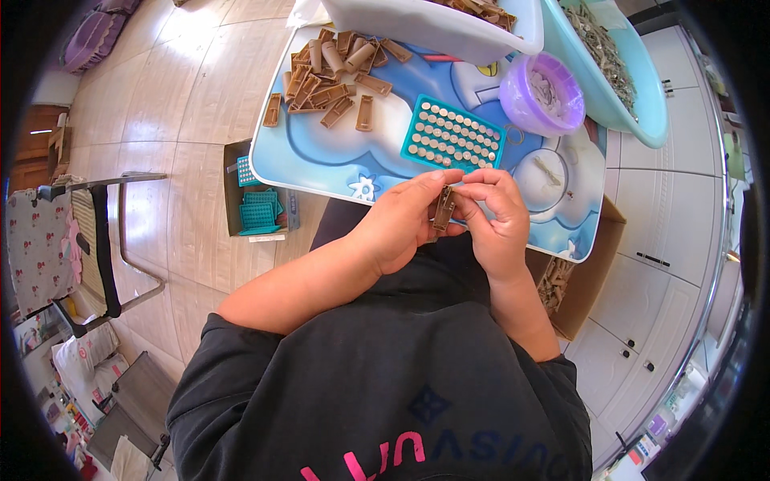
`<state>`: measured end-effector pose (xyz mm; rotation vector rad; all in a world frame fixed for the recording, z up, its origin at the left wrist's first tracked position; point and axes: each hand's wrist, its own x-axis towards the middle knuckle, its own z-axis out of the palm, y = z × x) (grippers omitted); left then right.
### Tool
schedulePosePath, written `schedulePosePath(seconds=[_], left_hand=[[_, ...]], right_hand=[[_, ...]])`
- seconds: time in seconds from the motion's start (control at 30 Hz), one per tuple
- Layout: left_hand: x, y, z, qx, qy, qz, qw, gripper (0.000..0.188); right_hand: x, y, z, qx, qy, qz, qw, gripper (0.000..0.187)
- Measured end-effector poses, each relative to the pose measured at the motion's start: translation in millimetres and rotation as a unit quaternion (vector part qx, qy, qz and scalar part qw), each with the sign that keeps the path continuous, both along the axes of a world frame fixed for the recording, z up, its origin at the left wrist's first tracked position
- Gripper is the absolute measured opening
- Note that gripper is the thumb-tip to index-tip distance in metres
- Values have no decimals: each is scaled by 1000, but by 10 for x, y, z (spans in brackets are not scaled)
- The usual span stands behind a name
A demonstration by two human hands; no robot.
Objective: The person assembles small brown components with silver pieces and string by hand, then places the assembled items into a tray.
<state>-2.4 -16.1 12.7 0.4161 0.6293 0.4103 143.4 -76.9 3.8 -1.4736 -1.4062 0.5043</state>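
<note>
A small, hollow brown plastic casing (pixel 443 212) is held upright above the near edge of the low table, in front of my dark shirt. My left hand (pixel 399 218) closes around it, with the thumb along its upper end. From the other side, my right hand (pixel 499 215) pinches its upper edge between thumb and fingers. Whether a tiny part lies between those right fingertips is hidden. Just beyond my hands, a teal tray (pixel 412 126) carries rows of small round metallic pieces. Similar brown casings (pixel 327 94) lie in a loose pile at the table's far left.
The low blue-and-white table (pixel 319 178) also bears a purple bowl (pixel 569 119) with a plastic liner. Behind are a white bin (pixel 425 30) and a light teal basin (pixel 651 112) with many small pieces. A cardboard box (pixel 594 276) stands at right; another box with teal trays (pixel 257 215) sits left.
</note>
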Motion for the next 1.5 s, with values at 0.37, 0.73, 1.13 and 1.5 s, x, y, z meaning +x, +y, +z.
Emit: schedulePosePath(seconds=[0.37,0.73,1.13,1.5], left_hand=[[-11,6,31,50,39,-33,997,38],[-2,17,-42,92,42,-41,994,37],[8,49,-28,56,62,66,994,26],[-23,67,-9,79,44,119,989,24]], right_hand=[[10,-11,61,-27,-39,2,999,11],[-3,21,131,-16,-60,4,998,11],[-144,-86,170,-21,-102,-14,994,28],[-244,-77,81,-3,-110,27,994,24]])
